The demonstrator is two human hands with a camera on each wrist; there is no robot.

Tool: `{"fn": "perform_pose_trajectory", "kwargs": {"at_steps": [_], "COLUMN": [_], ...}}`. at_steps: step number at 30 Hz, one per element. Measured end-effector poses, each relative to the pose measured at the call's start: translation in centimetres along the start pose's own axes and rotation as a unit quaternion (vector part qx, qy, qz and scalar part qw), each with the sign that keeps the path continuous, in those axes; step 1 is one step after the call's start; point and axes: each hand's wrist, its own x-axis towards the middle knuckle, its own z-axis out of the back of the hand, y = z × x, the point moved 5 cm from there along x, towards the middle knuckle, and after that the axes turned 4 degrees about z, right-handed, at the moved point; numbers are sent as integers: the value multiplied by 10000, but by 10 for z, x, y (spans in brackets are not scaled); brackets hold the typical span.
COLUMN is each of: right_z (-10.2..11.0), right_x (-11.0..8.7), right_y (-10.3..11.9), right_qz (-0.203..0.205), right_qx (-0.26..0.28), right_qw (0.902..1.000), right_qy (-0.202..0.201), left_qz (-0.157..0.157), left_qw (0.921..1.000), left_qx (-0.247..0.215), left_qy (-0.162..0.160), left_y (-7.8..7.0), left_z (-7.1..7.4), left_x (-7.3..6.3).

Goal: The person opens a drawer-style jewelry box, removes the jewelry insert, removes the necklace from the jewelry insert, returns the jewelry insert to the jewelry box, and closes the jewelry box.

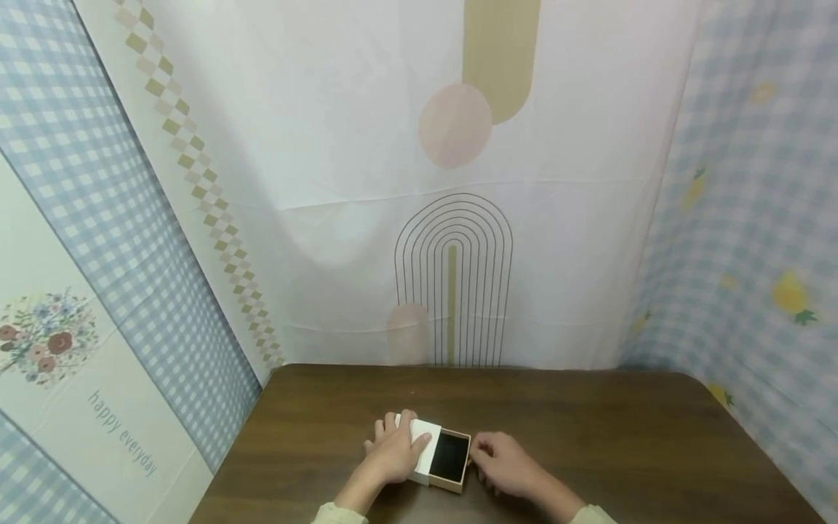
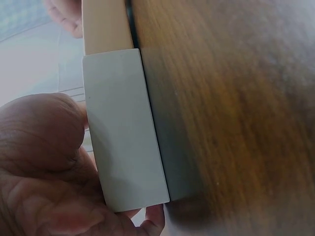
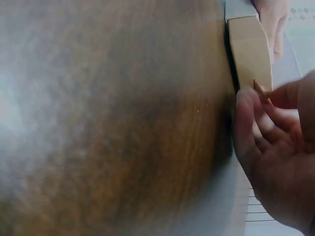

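Observation:
A small drawer box lies on the table, its white sleeve (image 1: 427, 457) to the left and its tan cardboard tray (image 1: 447, 485) sticking out on the right. The tray's inside is black in the head view. My left hand (image 1: 393, 453) grips the sleeve, thumb over the top and fingers round the far left side. At the tray's right end, my right hand (image 1: 505, 463) pinches a thin brown pull tab (image 3: 261, 92) between thumb and fingers. The left wrist view shows the sleeve's plain side (image 2: 123, 132), with the tray's side (image 2: 107, 27) beyond it.
The dark brown wooden table (image 1: 589, 422) reaches back to a white patterned cloth (image 1: 340, 291). Blue checked cloths hang at the left (image 1: 137, 182) and right (image 1: 740, 255).

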Motion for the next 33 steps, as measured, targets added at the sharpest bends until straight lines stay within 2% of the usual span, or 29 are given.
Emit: {"fn": "perform_pose_trajectory", "kwargs": {"at_steps": [6,11,13,16,22,26,30,33], "right_z": [13,9,6,0,-14,-20,-24,-25], "right_x": [-2,-6,-7,-7,-4,0,2,4], "right_y": [12,23,30,40,58,63,64,64], "right_qz": [27,139,355,675,1049,962,748,654], "right_qx": [-525,-758,-1042,-1698,-2770,-3128,-3241,-3341], "right_qw": [9932,9890,9857,9752,9514,9434,9425,9397], "right_qy": [-1038,-1260,-1277,-1252,-841,-545,-317,-327], "left_qz": [92,63,24,12,46,84,80,105], "left_qw": [9999,10000,9999,9999,9997,9993,9997,9998], "left_qx": [-116,-5,-57,-90,-168,-220,-128,-11], "left_qy": [66,-62,-113,-114,157,302,216,157], "left_y": [-4,4,6,6,1,-2,0,1], "left_z": [5,-5,-7,-7,0,5,2,-2], "left_x": [-1,4,5,5,1,-1,0,1]}}
